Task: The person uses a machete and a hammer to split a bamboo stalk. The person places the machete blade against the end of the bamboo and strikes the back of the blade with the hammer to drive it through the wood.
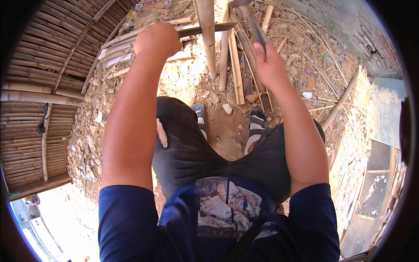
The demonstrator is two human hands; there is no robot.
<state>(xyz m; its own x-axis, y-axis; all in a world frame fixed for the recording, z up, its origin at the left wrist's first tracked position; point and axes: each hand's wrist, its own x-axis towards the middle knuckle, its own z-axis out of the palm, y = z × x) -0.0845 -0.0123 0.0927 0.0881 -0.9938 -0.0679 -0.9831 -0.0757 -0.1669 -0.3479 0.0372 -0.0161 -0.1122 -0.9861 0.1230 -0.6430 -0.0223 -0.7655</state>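
My left hand (157,40) is closed round the grip of a machete (190,32), whose grip is hidden inside the fist. Its dark blade crosses an upright bamboo pole (209,52), and the tip shows on the right side. Whether the blade is in the bamboo or behind it, I cannot tell. My right hand (273,67) is wrapped round the grey handle of a hammer (255,25), thumb along the handle. The hammer's head is at the top edge, partly cut off, right of the pole and apart from the blade.
Split bamboo lengths (236,70) lie beyond my feet, with more bamboo pieces (120,51) stacked at the left. Rubble and straw cover the ground. A bamboo-slat wall (39,48) stands at the left, a rough wall (364,30) at the right. My sandalled feet (256,126) are close by.
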